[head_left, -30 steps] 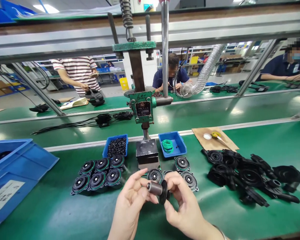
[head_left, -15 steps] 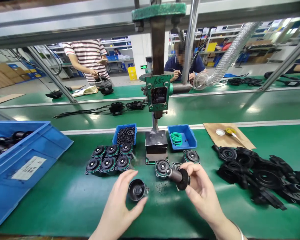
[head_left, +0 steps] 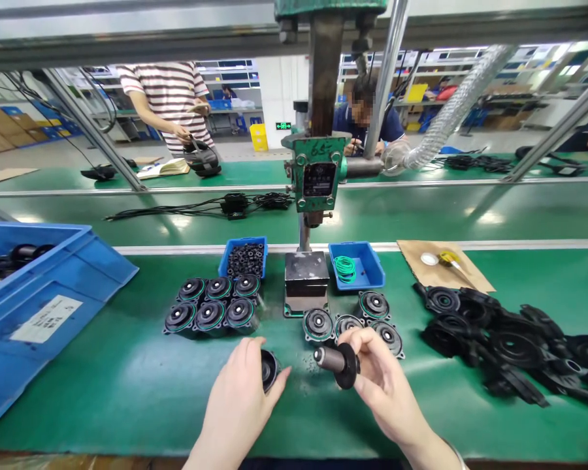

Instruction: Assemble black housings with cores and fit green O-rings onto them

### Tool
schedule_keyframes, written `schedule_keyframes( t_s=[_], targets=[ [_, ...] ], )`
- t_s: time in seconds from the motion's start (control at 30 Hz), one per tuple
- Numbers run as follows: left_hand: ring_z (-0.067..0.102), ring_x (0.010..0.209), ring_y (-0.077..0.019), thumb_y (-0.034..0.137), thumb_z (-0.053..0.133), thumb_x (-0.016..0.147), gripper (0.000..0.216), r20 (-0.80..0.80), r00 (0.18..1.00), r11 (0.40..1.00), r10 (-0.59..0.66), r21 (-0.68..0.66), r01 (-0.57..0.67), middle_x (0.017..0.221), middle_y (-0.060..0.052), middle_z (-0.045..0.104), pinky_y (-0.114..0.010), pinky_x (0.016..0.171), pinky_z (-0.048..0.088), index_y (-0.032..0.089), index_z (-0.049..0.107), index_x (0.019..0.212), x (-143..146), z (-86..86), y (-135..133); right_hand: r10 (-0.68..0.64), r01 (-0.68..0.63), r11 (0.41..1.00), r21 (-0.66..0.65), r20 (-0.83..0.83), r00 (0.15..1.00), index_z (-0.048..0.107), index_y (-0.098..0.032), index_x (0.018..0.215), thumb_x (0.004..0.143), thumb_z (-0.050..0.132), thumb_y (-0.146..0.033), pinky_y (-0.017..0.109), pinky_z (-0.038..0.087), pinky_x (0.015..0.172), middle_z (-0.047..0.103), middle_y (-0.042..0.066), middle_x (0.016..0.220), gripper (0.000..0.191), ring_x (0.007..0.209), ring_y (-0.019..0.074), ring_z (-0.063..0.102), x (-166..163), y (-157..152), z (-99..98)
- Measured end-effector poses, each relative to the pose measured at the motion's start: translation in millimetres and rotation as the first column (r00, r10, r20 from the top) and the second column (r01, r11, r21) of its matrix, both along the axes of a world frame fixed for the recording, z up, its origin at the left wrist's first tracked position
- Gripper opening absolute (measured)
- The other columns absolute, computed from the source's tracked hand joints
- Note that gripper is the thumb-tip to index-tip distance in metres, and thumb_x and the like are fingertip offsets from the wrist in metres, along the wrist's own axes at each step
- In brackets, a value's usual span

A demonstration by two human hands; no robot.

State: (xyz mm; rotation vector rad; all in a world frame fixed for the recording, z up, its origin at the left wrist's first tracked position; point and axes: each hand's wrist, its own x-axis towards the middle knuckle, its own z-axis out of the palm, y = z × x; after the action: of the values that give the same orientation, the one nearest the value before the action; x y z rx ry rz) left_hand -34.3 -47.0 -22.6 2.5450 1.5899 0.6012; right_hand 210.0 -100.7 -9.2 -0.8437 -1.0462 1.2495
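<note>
My left hand (head_left: 240, 388) curls round a black, round, cup-like housing (head_left: 269, 369) on the green bench, its thumb on the near right side; the hand hides the housing's left half. Between the fingers and thumb of my right hand (head_left: 383, 372) is a black rotor (head_left: 334, 359) with a grey cylinder and a wide disc, tilted, its cylinder end pointing left. Just beyond that hand stand several black housings (head_left: 318, 322) with pale centre pins. To the left, two rows of black housings with green rings (head_left: 210, 313) stand close together.
A press with a green head (head_left: 318, 175) rises above its black block (head_left: 306, 269). Small blue bins hold black rings (head_left: 247, 261) and green rings (head_left: 344, 267). A large blue crate (head_left: 98, 261) is left; black covers (head_left: 514, 346) pile right. Two people stand or sit across the bench.
My left hand has closed in round the cup-like housing, covering more of it. My right hand has brought the rotor slightly left and nearer. The camera view has shifted a little.
</note>
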Motion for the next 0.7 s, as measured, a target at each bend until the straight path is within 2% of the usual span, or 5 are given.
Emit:
schedule_keyframes(
  t_s=[0.17,0.33,0.43,0.57,0.7],
  targets=[
    [0.065,0.111,-0.0331,0.034,0.06,0.088,0.068,-0.046,0.999,1.0,-0.023,0.019,0.024,0.121,-0.019,0.06,-0.045,0.091,0.056,0.007,0.032,0.144,-1,7.8,-7,0.009,-0.007,0.999,-0.033,0.073,0.997,0.052,-0.025,0.103,0.092,0.068,-0.04,0.025,0.047,0.071,0.048,0.005,0.106,0.024,0.085,0.0155,0.05,6,-9,-7.7],
    [0.067,0.073,-0.0286,0.044,0.047,0.097,0.029,-0.211,0.965,0.967,0.156,-0.168,-0.193,0.091,-0.009,0.062,-0.04,0.063,0.053,0.017,0.057,0.096,4,17.8,-12,0.012,-0.011,0.994,-0.108,0.016,1.0,0.054,-0.025,0.101,0.089,0.07,-0.04,0.026,0.049,0.069,0.049,0.005,0.107,0.025,0.08,0.015,0.052,3,-13,-12.6],
    [0.067,0.078,-0.0259,0.044,0.046,0.098,0.027,0.085,0.982,0.931,0.167,-0.341,-0.129,0.097,-0.007,0.064,-0.037,0.071,0.051,0.02,0.056,0.103,-5,24.1,-11,0.061,-0.069,0.991,-0.114,-0.074,0.995,0.054,-0.025,0.101,0.087,0.072,-0.044,0.026,0.05,0.065,0.048,0.003,0.104,0.029,0.077,0.0143,0.051,-5,-16,-14.4],
    [0.062,0.089,-0.0222,0.056,0.046,0.098,0.036,0.642,0.706,0.814,0.299,-0.558,0.163,0.099,-0.004,0.065,-0.03,0.078,0.048,0.023,0.058,0.109,-15,30.6,-12,0.119,-0.144,0.98,-0.139,-0.172,0.978,0.051,-0.024,0.098,0.086,0.074,-0.045,0.026,0.05,0.062,0.046,0.002,0.096,0.033,0.074,0.013,0.047,-19,-17,-16.3],
    [0.057,0.082,-0.0201,0.061,0.051,0.094,0.042,0.759,0.466,0.705,0.455,-0.626,0.332,0.096,-0.005,0.064,-0.025,0.064,0.046,0.022,0.06,0.108,-6,31.8,-19,0.132,-0.169,0.974,-0.149,-0.226,0.965,0.047,-0.023,0.095,0.082,0.078,-0.046,0.023,0.048,0.06,0.045,0.0,0.093,0.041,0.071,0.0109,0.044,-33,-15,-14.7]
  ],
)
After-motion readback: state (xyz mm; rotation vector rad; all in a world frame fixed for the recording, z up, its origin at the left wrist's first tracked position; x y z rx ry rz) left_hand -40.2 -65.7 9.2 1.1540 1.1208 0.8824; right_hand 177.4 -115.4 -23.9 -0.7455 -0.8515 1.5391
